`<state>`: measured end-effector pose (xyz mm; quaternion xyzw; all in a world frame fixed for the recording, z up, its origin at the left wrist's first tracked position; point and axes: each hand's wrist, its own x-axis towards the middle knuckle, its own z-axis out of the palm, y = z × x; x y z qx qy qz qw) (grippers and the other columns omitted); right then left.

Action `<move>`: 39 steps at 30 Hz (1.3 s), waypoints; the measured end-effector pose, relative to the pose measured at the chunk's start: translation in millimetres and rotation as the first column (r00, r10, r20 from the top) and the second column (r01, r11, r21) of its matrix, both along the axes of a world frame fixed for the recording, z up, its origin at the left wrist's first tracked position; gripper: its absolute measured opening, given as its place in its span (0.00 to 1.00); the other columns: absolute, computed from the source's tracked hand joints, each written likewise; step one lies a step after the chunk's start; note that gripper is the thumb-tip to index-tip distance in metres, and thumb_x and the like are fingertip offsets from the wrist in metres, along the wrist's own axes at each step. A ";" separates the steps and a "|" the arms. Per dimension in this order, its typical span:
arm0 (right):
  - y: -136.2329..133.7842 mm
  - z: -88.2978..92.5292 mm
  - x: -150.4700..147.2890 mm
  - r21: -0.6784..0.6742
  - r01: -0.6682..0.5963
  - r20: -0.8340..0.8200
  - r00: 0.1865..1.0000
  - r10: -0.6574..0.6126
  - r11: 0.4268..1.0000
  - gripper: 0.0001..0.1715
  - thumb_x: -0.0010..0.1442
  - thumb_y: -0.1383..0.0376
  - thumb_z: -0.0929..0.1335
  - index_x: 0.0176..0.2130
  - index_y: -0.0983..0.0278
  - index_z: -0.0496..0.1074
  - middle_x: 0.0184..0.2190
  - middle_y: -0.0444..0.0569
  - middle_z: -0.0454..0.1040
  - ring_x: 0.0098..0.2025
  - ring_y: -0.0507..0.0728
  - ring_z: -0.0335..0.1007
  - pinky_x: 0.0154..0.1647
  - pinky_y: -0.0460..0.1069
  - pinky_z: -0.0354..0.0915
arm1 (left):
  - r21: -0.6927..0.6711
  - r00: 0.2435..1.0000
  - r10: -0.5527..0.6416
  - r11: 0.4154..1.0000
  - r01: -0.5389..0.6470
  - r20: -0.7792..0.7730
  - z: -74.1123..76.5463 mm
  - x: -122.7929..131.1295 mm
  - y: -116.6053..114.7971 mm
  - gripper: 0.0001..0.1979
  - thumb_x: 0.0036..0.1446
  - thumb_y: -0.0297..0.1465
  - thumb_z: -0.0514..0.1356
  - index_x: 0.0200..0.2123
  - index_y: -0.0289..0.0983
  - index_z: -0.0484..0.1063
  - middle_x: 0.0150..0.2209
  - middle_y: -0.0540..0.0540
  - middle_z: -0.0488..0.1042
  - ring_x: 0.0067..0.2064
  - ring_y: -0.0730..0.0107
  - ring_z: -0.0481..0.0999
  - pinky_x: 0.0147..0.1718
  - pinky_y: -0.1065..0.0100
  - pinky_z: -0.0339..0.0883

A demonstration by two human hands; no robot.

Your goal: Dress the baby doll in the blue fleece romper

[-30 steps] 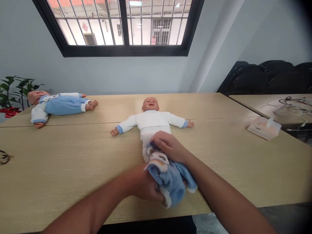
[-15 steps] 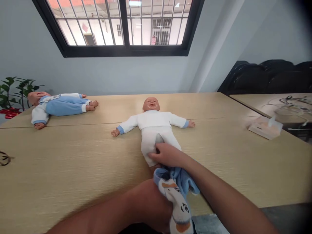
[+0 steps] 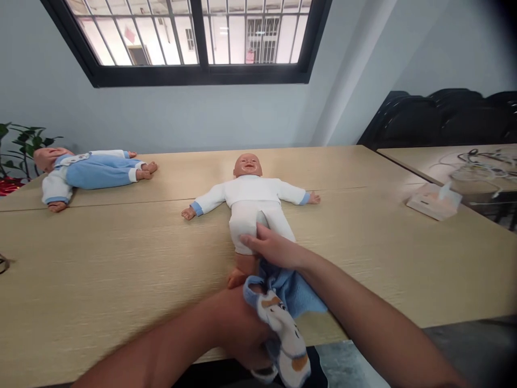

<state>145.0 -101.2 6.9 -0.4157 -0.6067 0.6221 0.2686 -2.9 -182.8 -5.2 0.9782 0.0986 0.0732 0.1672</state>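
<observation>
A baby doll (image 3: 256, 191) in a white top and white trousers lies on its back with arms spread and head away from me. My right hand (image 3: 274, 246) is closed on the doll's trouser leg, thumb reaching across the other leg; its fingertips are partly hidden. My left hand (image 3: 244, 328), nearer the table's front edge, grips a light blue garment (image 3: 297, 293) with a white and orange cartoon animal face on it. The garment is bunched around the doll's leg on the right. The doll's bare foot (image 3: 236, 278) shows on the left.
A second doll (image 3: 99, 172) in blue and white lies at the table's (image 3: 121, 280) back left, near a potted plant (image 3: 28, 143). A tissue box (image 3: 434, 201) sits at right. Cables (image 3: 484, 167) lie on the adjoining table, with black chairs (image 3: 440, 118) behind.
My left hand has pulled the blue garment down and slightly left, baring the doll's foot on the left. My right hand stays on the trousers. The view has shifted a little.
</observation>
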 end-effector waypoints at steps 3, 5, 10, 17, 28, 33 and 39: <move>11.2 9.6 17.4 0.117 -0.033 0.128 0.992 0.018 0.993 0.20 0.63 0.48 0.71 0.46 0.59 0.71 0.40 0.48 0.77 0.39 0.59 0.71 0.39 0.52 0.68 | -0.089 0.998 0.068 0.994 -0.067 0.003 4.0 -11.0 7.7 0.09 0.54 0.38 0.64 0.37 0.41 0.73 0.40 0.48 0.79 0.44 0.60 0.77 0.47 0.62 0.68; 18.1 17.9 29.7 0.154 -0.096 0.188 0.980 0.066 0.983 0.19 0.62 0.50 0.72 0.45 0.60 0.73 0.40 0.47 0.77 0.40 0.59 0.71 0.40 0.52 0.68 | -0.207 0.989 0.145 0.968 -0.139 0.014 7.9 -22.6 16.1 0.10 0.52 0.33 0.65 0.40 0.42 0.74 0.43 0.50 0.79 0.44 0.62 0.77 0.47 0.63 0.70; 24.6 23.4 47.4 0.137 -0.253 0.243 0.946 0.215 0.958 0.16 0.57 0.53 0.75 0.40 0.60 0.76 0.40 0.47 0.79 0.42 0.61 0.73 0.40 0.50 0.68 | -0.418 0.907 0.416 0.815 -0.400 -0.057 11.7 -59.4 47.1 0.17 0.49 0.23 0.61 0.43 0.43 0.77 0.40 0.52 0.81 0.38 0.66 0.78 0.39 0.68 0.72; 30.2 18.2 54.4 0.018 -0.027 -0.069 0.997 0.028 0.999 0.22 0.61 0.53 0.74 0.51 0.60 0.76 0.51 0.50 0.79 0.49 0.59 0.74 0.49 0.51 0.71 | 0.029 0.879 0.409 0.903 -0.428 0.245 -0.3 -74.1 72.1 0.17 0.59 0.19 0.57 0.47 0.41 0.75 0.50 0.43 0.78 0.51 0.57 0.76 0.54 0.53 0.70; 22.1 30.9 25.9 -0.377 0.277 -0.371 0.829 -0.418 0.884 0.32 0.70 0.41 0.60 0.44 0.65 0.74 0.29 0.53 0.77 0.28 0.56 0.73 0.26 0.48 0.71 | 0.353 0.975 0.135 0.916 -0.190 0.176 4.6 -40.6 38.3 0.14 0.61 0.23 0.65 0.23 0.38 0.71 0.43 0.47 0.78 0.51 0.60 0.74 0.59 0.54 0.66; 8.6 17.8 9.9 -0.112 0.311 -0.362 0.872 -0.330 0.944 0.23 0.66 0.47 0.69 0.49 0.61 0.71 0.40 0.50 0.79 0.38 0.58 0.76 0.39 0.52 0.73 | 0.222 0.967 0.168 0.952 -0.210 0.191 6.0 -49.9 44.9 0.10 0.59 0.19 0.60 0.36 0.41 0.76 0.45 0.47 0.80 0.52 0.62 0.76 0.59 0.57 0.65; 17.7 13.4 20.4 0.068 0.301 -0.241 0.930 -0.277 0.951 0.23 0.65 0.48 0.70 0.50 0.61 0.72 0.40 0.47 0.77 0.42 0.57 0.71 0.44 0.50 0.69 | -0.124 0.826 0.476 0.879 -0.461 0.303 6.3 -67.4 51.7 0.18 0.47 0.22 0.65 0.43 0.41 0.73 0.40 0.48 0.79 0.41 0.62 0.78 0.41 0.62 0.71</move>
